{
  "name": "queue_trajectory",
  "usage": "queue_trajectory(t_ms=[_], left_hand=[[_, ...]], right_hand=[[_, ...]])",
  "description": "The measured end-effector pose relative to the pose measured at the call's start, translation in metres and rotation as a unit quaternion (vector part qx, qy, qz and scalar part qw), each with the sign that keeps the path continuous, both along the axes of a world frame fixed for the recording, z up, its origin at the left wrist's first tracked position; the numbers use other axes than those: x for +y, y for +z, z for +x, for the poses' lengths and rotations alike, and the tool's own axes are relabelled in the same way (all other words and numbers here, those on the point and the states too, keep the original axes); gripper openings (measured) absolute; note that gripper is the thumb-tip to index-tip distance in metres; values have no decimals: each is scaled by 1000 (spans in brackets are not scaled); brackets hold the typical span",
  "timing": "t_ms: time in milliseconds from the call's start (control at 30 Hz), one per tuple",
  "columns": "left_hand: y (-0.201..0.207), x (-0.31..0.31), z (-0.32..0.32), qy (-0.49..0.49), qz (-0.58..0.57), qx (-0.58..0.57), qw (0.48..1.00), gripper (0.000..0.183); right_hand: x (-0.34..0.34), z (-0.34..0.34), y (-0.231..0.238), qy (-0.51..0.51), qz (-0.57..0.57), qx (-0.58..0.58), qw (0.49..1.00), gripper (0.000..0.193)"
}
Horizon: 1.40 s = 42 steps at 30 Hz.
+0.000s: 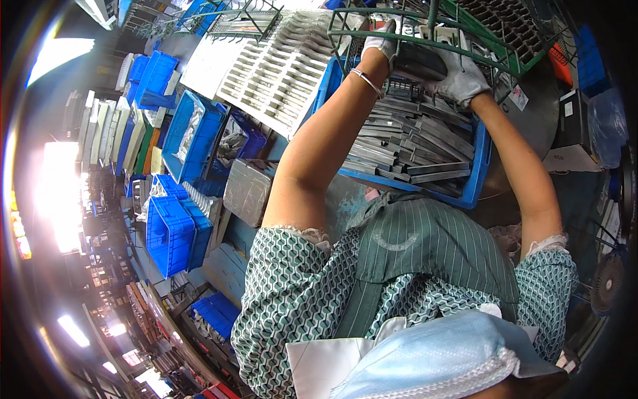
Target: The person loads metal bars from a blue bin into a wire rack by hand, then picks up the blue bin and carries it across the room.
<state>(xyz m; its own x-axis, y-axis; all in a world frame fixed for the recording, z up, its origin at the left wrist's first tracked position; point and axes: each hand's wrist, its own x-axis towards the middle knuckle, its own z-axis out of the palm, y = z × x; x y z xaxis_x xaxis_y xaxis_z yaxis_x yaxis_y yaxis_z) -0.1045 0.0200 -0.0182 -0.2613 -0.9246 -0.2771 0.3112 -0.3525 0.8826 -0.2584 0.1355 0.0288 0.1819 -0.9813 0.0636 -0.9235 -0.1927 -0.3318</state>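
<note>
Both my hands wear whitish work gloves and reach forward to a green wire rack (458, 50) above a blue crate. My left hand (380, 43) is at the rack's left part, its fingers curled and partly hidden behind the wires. My right hand (464, 78) closes on the right end of a dark grey, smooth piece (422, 63); its exact kind is unclear. That piece lies between my two hands, against the rack. Below them, many loose silvery metal strips (415, 143) fill the blue crate (480, 166).
Left of the crate stands a white slatted panel (276, 73). Further left are blue bins (193, 133), more stacked bins (169, 226) and a worn metal box (247, 191). At right are a black-and-white carton (573, 126) and a round fan (606, 282).
</note>
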Motion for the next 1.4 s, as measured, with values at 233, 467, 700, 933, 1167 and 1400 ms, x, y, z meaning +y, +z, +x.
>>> queue_trajectory(t_ms=[233, 467, 700, 933, 1167, 1400], left_hand=[[-9, 22, -10, 57, 34, 226, 972, 24], [15, 56, -28, 95, 69, 225, 967, 27], [38, 82, -31, -110, 178, 289, 934, 38], [36, 112, -38, -13, 157, 314, 936, 26], [68, 142, -28, -68, 62, 228, 969, 25], [63, 178, -16, 1, -179, 166, 970, 17]], right_hand=[[0, -25, -20, 65, -91, -33, 993, 103], [-1, -25, -20, 75, -177, 47, 980, 101], [-1, -48, -24, 150, -183, -19, 971, 90], [30, -33, -4, 232, -162, -103, 954, 83], [47, -37, 14, 290, -224, -91, 926, 76], [76, -29, 32, 297, -287, 18, 911, 36]])
